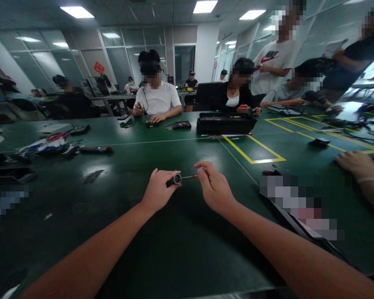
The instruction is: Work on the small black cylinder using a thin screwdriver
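Note:
Between the thumb and fingers of my left hand [158, 190] is a small round dark part [177, 179] with a pale metallic rim, its open end facing me. My right hand [214, 185] pinches the red handle of a thin screwdriver [188, 177]. The screwdriver's shaft points left, and its tip meets the side of the round part or lies just beside it; which one I cannot tell. Both hands are held over the green table [180, 241], close to the middle of the view.
A long black open box [226, 123] stands across the table. Cables and tools [54, 143] lie at left, with a dark pen-like tool [96, 150] beside them. At right are a blurred-out packet [293, 203] and another person's hand [357, 164]. Co-workers sit opposite.

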The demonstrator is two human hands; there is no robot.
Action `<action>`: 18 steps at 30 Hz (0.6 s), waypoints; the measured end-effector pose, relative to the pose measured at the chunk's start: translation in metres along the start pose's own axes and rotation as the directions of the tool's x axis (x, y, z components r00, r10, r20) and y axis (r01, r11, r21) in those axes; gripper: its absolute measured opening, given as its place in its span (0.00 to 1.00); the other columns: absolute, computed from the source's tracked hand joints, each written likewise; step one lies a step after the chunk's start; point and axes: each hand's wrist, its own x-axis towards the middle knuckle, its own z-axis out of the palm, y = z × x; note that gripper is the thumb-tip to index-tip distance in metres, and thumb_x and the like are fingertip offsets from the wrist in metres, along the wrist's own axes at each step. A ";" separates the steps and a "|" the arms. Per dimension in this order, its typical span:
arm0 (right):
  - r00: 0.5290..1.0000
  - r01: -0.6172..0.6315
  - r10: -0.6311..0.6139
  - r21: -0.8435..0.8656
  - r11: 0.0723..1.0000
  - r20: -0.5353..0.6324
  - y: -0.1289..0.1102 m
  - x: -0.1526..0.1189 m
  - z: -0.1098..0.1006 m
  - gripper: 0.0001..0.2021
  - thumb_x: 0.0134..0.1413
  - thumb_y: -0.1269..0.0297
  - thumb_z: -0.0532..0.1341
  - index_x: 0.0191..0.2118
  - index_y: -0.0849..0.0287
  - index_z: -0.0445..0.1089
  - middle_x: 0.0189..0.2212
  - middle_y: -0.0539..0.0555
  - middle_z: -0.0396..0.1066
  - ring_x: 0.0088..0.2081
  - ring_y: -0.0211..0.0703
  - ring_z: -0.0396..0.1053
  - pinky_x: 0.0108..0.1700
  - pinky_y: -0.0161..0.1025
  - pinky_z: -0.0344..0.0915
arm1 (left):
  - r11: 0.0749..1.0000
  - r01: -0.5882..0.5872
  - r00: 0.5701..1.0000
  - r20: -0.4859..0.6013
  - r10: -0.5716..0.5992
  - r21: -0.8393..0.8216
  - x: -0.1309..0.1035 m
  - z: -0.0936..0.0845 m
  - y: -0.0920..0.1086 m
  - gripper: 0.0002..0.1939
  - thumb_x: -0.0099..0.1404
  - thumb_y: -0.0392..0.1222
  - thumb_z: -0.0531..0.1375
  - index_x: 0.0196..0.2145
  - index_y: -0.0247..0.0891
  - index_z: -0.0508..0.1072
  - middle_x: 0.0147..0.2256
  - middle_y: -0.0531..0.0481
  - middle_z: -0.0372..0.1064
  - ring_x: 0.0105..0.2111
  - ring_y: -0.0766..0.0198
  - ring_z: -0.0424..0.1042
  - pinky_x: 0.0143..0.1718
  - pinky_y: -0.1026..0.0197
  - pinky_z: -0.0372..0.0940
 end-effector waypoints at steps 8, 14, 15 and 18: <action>0.924 -0.281 0.383 0.659 0.698 -0.013 0.020 0.013 0.012 0.13 0.60 0.50 0.59 0.36 0.56 0.69 0.29 0.50 0.70 0.31 0.41 0.68 0.39 0.43 0.66 | 0.998 -0.055 0.996 -0.061 0.058 0.042 0.005 -0.009 -0.004 0.19 0.65 0.43 0.65 0.54 0.50 0.74 0.52 0.50 0.74 0.54 0.54 0.70 0.66 0.34 0.47; 0.909 -0.263 0.412 0.689 0.676 -0.058 0.029 0.013 0.016 0.12 0.59 0.52 0.62 0.37 0.56 0.69 0.31 0.49 0.71 0.33 0.40 0.69 0.40 0.41 0.67 | 0.997 -0.018 0.999 -0.045 0.022 0.072 0.008 -0.009 -0.012 0.19 0.65 0.43 0.65 0.54 0.50 0.74 0.52 0.50 0.74 0.54 0.53 0.69 0.65 0.34 0.47; 0.920 -0.248 0.386 0.662 0.707 -0.068 0.028 0.012 0.016 0.12 0.60 0.52 0.61 0.38 0.56 0.69 0.32 0.50 0.72 0.34 0.40 0.70 0.41 0.42 0.67 | 0.997 -0.017 0.999 -0.038 0.020 0.074 0.007 -0.008 -0.011 0.19 0.65 0.44 0.65 0.54 0.50 0.74 0.52 0.50 0.74 0.54 0.53 0.69 0.65 0.33 0.47; 0.954 -0.193 0.288 0.566 0.802 -0.082 0.026 0.008 0.016 0.11 0.63 0.53 0.58 0.41 0.56 0.68 0.34 0.51 0.72 0.35 0.41 0.71 0.43 0.43 0.68 | 0.998 -0.015 0.999 -0.031 0.017 0.065 0.005 -0.008 -0.006 0.19 0.65 0.45 0.65 0.54 0.50 0.74 0.52 0.49 0.74 0.54 0.52 0.70 0.65 0.33 0.46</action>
